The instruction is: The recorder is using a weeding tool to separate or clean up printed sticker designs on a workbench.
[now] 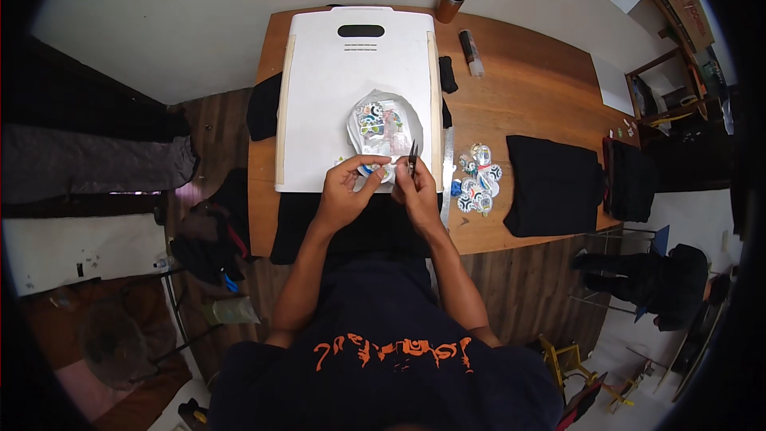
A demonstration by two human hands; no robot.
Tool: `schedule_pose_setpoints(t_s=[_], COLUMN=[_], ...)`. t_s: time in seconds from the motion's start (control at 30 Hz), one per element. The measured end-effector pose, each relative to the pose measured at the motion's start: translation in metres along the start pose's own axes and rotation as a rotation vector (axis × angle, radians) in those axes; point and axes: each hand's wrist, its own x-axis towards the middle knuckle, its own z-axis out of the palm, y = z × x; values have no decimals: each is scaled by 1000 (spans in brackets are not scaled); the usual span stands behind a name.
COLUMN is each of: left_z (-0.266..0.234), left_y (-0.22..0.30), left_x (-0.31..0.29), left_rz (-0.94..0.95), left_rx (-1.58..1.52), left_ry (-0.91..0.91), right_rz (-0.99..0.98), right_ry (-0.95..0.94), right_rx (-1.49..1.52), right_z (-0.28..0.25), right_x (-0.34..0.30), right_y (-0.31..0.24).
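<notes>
multicoloured patterned pieces point(479, 190); black scissors point(412, 157); white board point(319, 72)

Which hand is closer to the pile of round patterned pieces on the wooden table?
The right hand. It's left of the patterned pile, near the white board's right edge. The left hand is farther left, over the board, with the right hand between it and the pile.

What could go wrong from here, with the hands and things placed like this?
The scissors in the right hand stand close to the left hand, so a slip might nick a finger. The plastic bag lies just beyond both hands, so the scissors could snag it. The loose pile of patterned pieces sits to the right of the right hand, which might scatter it.
</notes>
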Motion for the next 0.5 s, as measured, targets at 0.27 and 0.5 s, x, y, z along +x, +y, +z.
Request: schedule_pose_setpoints(t_s=[0.27, 0.5], left_z=[-1, 8], left_y=[-9, 7], left_x=[4, 6], left_rz=[82, 116], left_rx=[53, -44], left_ry=[140, 199], right_rz=[-8, 63], right_ry=[41, -54], right_rx=[-64, 123], right_z=[-8, 2], right_x=[-1, -13], right_y=[15, 9])
